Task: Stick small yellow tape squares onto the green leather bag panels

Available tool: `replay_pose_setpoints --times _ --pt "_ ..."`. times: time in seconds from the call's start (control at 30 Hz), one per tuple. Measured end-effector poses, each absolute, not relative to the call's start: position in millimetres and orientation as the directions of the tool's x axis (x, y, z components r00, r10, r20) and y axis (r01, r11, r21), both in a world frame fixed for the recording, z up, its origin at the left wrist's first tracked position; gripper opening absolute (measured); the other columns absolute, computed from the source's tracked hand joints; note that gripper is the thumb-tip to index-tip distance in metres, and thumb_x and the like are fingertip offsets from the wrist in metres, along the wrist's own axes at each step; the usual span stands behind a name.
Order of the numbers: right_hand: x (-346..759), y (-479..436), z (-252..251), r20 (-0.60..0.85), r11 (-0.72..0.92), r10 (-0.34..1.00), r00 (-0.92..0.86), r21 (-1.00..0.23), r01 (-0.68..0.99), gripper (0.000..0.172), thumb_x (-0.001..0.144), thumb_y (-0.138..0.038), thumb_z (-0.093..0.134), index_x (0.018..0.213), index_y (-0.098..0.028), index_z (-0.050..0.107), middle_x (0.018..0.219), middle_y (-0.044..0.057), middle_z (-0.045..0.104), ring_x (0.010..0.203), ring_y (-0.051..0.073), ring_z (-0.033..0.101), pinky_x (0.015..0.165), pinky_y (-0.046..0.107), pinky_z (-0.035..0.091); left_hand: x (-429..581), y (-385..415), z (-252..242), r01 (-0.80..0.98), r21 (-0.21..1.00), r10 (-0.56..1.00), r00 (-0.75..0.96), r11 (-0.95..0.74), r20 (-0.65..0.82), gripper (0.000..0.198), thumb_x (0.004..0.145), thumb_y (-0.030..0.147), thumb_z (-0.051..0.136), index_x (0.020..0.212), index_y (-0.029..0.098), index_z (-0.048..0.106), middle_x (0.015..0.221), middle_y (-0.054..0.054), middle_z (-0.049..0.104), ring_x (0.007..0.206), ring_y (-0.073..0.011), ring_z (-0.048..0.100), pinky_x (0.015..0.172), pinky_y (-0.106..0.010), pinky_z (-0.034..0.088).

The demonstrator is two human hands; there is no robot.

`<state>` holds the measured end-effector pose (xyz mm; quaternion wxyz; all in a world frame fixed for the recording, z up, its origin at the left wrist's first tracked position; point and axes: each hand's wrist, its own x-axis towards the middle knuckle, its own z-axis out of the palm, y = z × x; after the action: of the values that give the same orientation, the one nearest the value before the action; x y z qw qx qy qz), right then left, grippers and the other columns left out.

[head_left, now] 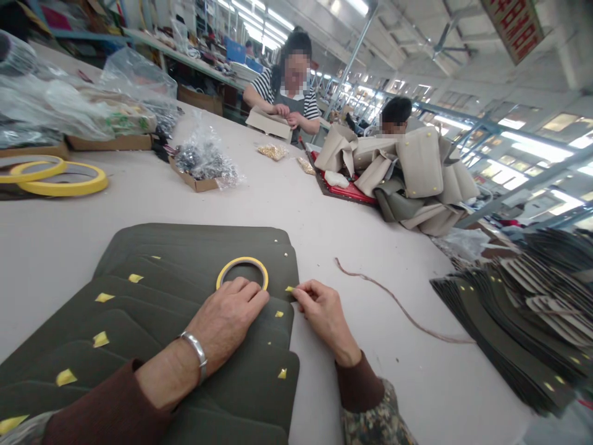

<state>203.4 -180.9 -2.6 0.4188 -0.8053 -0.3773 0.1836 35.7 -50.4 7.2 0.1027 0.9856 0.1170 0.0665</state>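
Overlapping dark green panels (194, 247) lie fanned out on the table before me, with small yellow tape pieces (100, 339) stuck on several of them. My left hand (227, 321) rests on the panels, its fingers curled over the near edge of a roll of yellow tape (242, 260). At the right edge of an upper panel, my right hand (324, 312) pinches a small piece of yellow tape (290, 288) between thumb and fingertips. Two small metal studs (286, 254) show near the top panel's right corner.
Larger yellow tape rolls (69, 182) lie at left, near a carton of plastic-wrapped metal parts (204, 161). A brown cord (393, 296) crosses the table at right, beside stacked dark panels (500, 321). Beige bags (419, 164) are piled farther back. A co-worker (291, 93) handles a beige piece opposite.
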Motion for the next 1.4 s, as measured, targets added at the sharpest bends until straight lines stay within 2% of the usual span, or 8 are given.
replay_pose_setpoints --times 0.13,0.3,0.57,0.67,0.83,1.07,1.27,1.4 --pt "198.8 -176.6 -4.6 0.119 -0.382 0.76 0.639 -0.713 0.587 0.016 0.086 -0.027 0.063 0.076 -0.019 0.074 0.072 0.001 0.073 0.064 0.014 0.063 0.064 0.024 0.043 35.4 -49.4 3.6 0.222 0.235 0.262 0.953 -0.946 0.153 0.018 0.092 0.01 0.048 0.097 0.018 0.063 0.102 -0.007 0.064 0.096 -0.0249 0.054 0.087 -0.042 0.048" --pt "198.0 -164.5 -3.5 0.145 -0.414 0.769 0.623 -0.629 0.658 0.016 0.085 -0.024 0.062 0.076 -0.02 0.074 0.07 0.001 0.072 0.063 0.014 0.062 0.062 0.023 0.041 36.9 -49.5 1.5 0.207 0.229 0.254 0.946 -0.951 0.202 0.019 0.095 0.016 0.043 0.089 0.019 0.062 0.087 -0.005 0.062 0.084 -0.024 0.054 0.081 -0.042 0.047" --pt "195.6 -182.3 14.1 -0.052 -0.315 0.927 0.372 -0.65 0.692 0.01 0.077 -0.018 0.068 0.069 -0.021 0.074 0.062 -0.002 0.067 0.056 0.012 0.057 0.053 0.022 0.037 27.9 -42.7 4.1 0.068 0.304 0.193 0.894 -0.95 0.405 0.026 0.097 0.015 0.036 0.095 0.019 0.062 0.084 -0.004 0.065 0.077 -0.0168 0.06 0.073 -0.03 0.051" --pt "193.9 -183.7 15.2 0.066 -0.241 0.911 0.408 -0.717 0.655 0.011 0.081 -0.018 0.065 0.077 -0.021 0.075 0.07 0.0 0.07 0.063 0.013 0.06 0.06 0.023 0.043 25.6 -38.2 2.6 0.008 0.332 0.182 0.85 -0.943 0.494 0.026 0.099 0.021 0.037 0.113 0.021 0.06 0.092 -0.003 0.072 0.079 -0.0131 0.067 0.072 -0.023 0.053" --pt "181.0 -177.3 15.1 0.34 0.005 0.853 0.397 -0.765 0.644 0.013 0.087 -0.018 0.062 0.095 -0.02 0.072 0.086 0.005 0.071 0.074 0.015 0.063 0.071 0.026 0.05 24.0 -38.9 1.2 0.014 0.304 0.18 0.832 -0.953 0.525 0.041 0.1 0.026 0.041 0.14 0.019 0.04 0.118 -0.007 0.072 0.096 -0.0137 0.071 0.083 -0.022 0.056" --pt "170.2 -171.4 7.9 0.517 0.185 0.829 0.215 -0.615 0.767 0.016 0.091 -0.016 0.053 0.094 -0.021 0.068 0.089 0.007 0.072 0.085 0.017 0.066 0.079 0.028 0.052 26.8 -45.5 -1.9 0.023 0.258 0.169 0.81 -0.966 0.561 0.033 0.101 0.029 0.037 0.129 0.014 0.047 0.097 -0.006 0.077 0.078 -0.0138 0.074 0.068 -0.021 0.056" --pt "167.5 -170.7 4.9 0.526 0.062 0.806 0.272 -0.531 0.845 0.016 0.085 -0.017 0.051 0.077 -0.021 0.065 0.068 0.003 0.066 0.062 0.014 0.061 0.061 0.025 0.048 26.5 -46.1 5.0 0.022 0.307 0.182 0.844 -0.951 0.504 0.022 0.099 0.023 0.039 0.111 0.02 0.057 0.091 -0.002 0.074 0.074 -0.0115 0.071 0.065 -0.019 0.053" --pt "160.8 -168.7 7.9 0.469 -0.017 0.785 0.405 -0.637 0.771 0.014 0.079 -0.017 0.054 0.071 -0.02 0.065 0.064 0.001 0.066 0.057 0.013 0.059 0.057 0.023 0.047 27.8 -47.7 9.3 0.08 0.348 0.248 0.848 -0.934 0.468 0.022 0.098 0.022 0.04 0.094 0.022 0.062 0.075 0.001 0.068 0.064 -0.01 0.064 0.058 -0.018 0.048"
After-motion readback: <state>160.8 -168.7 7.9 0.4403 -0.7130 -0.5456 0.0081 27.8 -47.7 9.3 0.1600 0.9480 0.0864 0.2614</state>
